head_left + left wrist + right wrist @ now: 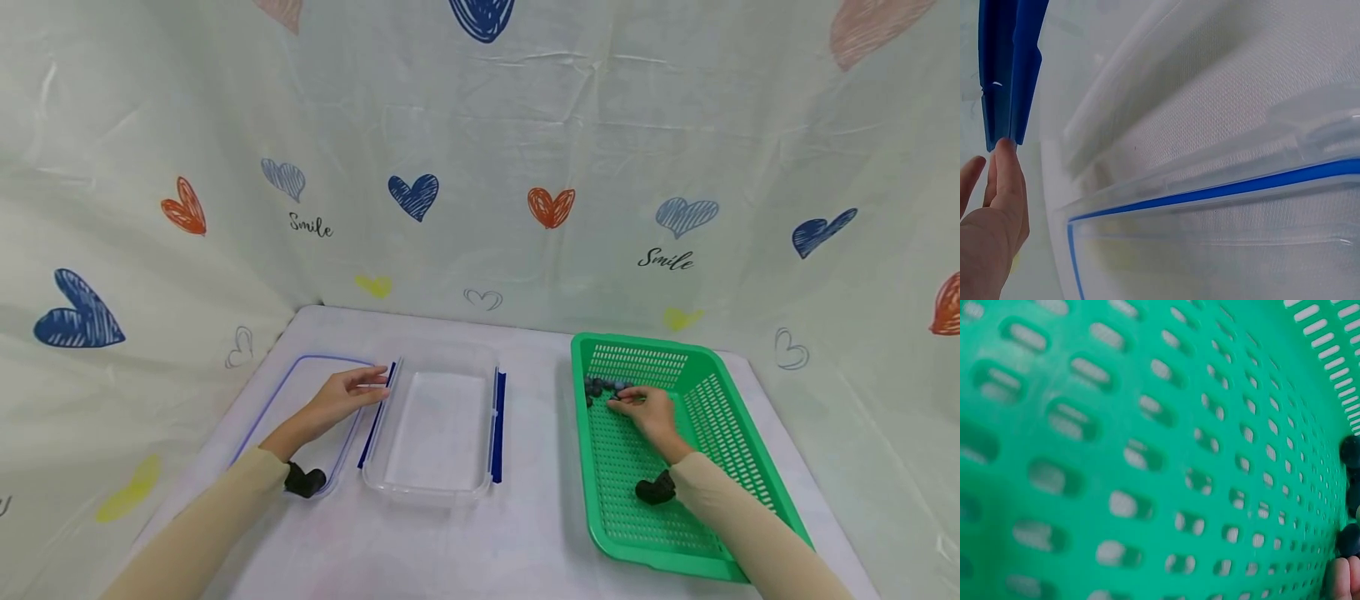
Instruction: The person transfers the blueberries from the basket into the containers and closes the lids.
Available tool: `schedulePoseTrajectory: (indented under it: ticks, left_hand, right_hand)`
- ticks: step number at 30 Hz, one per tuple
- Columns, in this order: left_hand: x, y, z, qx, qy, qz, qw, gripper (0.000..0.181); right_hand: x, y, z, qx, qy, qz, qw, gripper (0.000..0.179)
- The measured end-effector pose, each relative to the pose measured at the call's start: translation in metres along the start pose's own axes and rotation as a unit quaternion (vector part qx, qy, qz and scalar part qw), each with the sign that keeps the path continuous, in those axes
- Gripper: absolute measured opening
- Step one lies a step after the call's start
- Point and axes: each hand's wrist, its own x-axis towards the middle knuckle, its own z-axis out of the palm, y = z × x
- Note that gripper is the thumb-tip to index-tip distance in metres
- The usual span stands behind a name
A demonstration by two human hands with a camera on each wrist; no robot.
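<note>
At the left side of a clear plastic container (431, 487) is my left hand (341, 404), its fingers nearly straight and fingertips at the blue latch flap (1007, 81). My right hand (652, 415) reaches down into a green plastic basket (626, 554). Its thumb and fingertips come together around a small dark blueberry at the near edge of a cluster of blueberries (597, 385) by the basket's left wall. In the right wrist view, the fingertips (1339, 579) show at the lower right corner, right under a blueberry (1349, 540).
A clear lid (303, 392) with a blue seal lies under my left forearm, left of the container. Another blue latch (498, 429) hangs on the container's right side. A white cloth covers the table (532, 525); a heart-printed curtain (480, 125) hangs behind.
</note>
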Motion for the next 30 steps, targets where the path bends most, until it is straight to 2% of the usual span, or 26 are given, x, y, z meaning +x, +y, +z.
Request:
schedulePoseTrajectory:
  ticks: [11, 14, 22, 30]
  left_hand:
    - [0.002, 0.001, 0.003, -0.012, -0.005, 0.005, 0.9999, 0.061]
    - [0.002, 0.0, 0.003, -0.018, -0.002, -0.003, 0.9998, 0.059]
    - [0.0, 0.003, 0.003, 0.003, -0.01, -0.013, 0.9999, 0.058]
    - [0.001, 0.003, 0.004, -0.015, -0.021, -0.031, 0.9992, 0.055]
  right_hand:
    - [0.0, -0.001, 0.007, -0.005, 0.019, -0.003, 0.9998, 0.021]
    - [0.001, -0.001, 0.007, -0.007, 0.016, -0.004, 0.9998, 0.021]
    - [0.001, -0.005, 0.005, 0.005, 0.013, 0.008, 0.9999, 0.021]
    - [0.003, -0.012, -0.002, 0.008, 0.014, 0.019, 0.9997, 0.023]
